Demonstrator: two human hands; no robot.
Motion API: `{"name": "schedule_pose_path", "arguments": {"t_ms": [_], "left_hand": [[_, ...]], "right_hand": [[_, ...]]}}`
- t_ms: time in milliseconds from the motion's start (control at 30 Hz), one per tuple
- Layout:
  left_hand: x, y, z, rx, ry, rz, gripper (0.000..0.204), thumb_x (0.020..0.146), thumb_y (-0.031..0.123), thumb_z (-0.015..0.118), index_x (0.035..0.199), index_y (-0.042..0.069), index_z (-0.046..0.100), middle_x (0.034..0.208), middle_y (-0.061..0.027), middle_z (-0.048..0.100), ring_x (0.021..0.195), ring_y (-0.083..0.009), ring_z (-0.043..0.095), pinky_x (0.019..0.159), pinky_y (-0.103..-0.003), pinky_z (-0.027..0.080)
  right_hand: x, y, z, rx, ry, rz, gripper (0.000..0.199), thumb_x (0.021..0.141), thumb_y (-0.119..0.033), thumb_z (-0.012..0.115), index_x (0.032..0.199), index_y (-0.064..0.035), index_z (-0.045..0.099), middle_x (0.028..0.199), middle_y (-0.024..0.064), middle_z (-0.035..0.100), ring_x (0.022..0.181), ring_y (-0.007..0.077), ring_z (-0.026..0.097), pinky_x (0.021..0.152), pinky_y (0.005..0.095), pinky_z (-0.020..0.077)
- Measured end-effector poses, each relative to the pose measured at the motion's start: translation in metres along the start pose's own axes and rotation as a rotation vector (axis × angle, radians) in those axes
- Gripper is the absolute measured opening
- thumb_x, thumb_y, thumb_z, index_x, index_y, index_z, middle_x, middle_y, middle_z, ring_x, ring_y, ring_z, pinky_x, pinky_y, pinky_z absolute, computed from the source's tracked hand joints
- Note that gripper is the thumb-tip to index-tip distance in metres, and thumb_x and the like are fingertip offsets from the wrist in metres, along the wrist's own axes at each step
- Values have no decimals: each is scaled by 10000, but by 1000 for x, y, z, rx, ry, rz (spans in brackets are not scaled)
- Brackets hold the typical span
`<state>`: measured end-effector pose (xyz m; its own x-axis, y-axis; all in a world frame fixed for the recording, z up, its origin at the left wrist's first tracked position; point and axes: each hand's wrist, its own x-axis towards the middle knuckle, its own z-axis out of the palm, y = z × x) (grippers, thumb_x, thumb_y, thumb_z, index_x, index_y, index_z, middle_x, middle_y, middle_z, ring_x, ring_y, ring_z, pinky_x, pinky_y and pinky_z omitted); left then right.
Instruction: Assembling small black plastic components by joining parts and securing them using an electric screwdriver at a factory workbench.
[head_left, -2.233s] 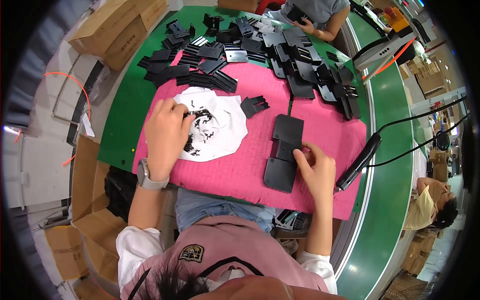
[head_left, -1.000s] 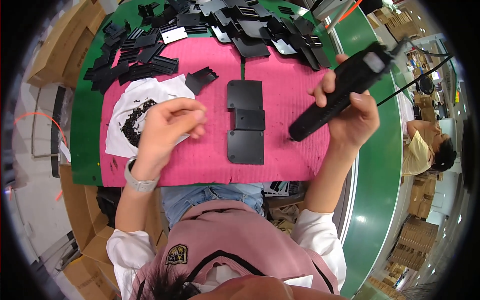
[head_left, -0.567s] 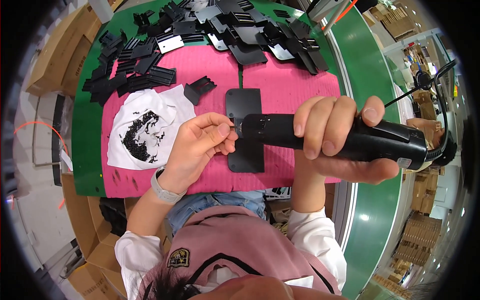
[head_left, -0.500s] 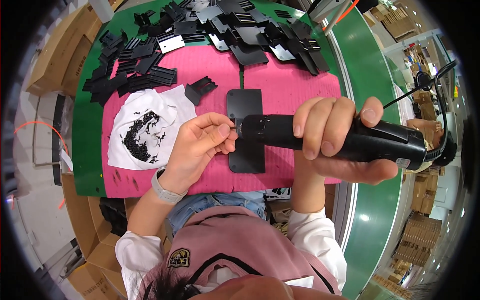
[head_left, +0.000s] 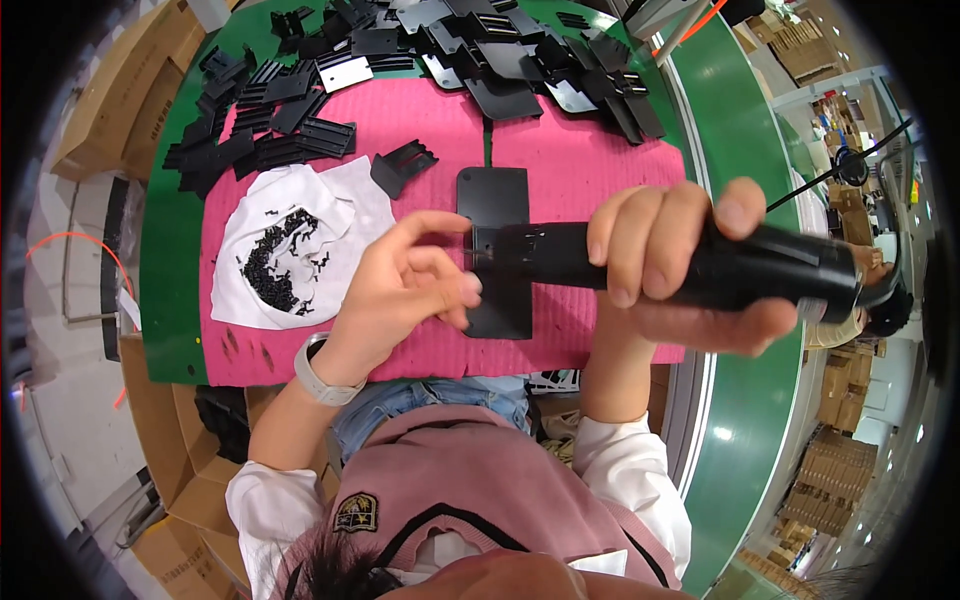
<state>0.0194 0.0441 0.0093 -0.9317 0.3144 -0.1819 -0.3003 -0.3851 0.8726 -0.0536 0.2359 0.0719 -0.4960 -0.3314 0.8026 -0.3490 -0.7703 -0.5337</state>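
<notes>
Seemingly at a screw-driving step, the right hand (head_left: 680,258) wraps a black cylindrical power driver (head_left: 562,255) over a flat black panel (head_left: 496,192) on the pink ribbed mat (head_left: 590,145), the left hand (head_left: 405,280), thumb and forefinger parted, beside the driver's tip, the next move likely calling for steady alignment

A green table (head_left: 165,310) is standing beside cardboard boxes (head_left: 130,110) on the left; on the right, a long green bench (head_left: 745,380) is gleaming, and cardboard stacks (head_left: 835,475) are standing beyond.
</notes>
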Motion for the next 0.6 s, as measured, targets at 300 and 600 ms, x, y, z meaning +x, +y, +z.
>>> {"name": "schedule_pose_path", "arguments": {"t_ms": [300, 600], "left_hand": [[26, -8, -10, 243, 122, -69, 476, 870, 58, 588, 1275, -45, 362, 697, -23, 533, 612, -89, 544, 538, -212, 449], [44, -8, -10, 247, 3, -112, 382, 807, 11, 628, 1145, -49, 460, 667, -23, 539, 577, -87, 537, 520, -221, 440]], "right_hand": [[-6, 6, 5, -185, 187, 280, 600, 825, -505, 612, 1077, 11, 437, 626, 79, 508, 454, 160, 469, 448, 278, 402], [-2, 9, 3, -219, 168, 337, 548, 807, -425, 643, 1063, 14, 437, 616, 89, 507, 450, 169, 464, 431, 276, 394]]}}
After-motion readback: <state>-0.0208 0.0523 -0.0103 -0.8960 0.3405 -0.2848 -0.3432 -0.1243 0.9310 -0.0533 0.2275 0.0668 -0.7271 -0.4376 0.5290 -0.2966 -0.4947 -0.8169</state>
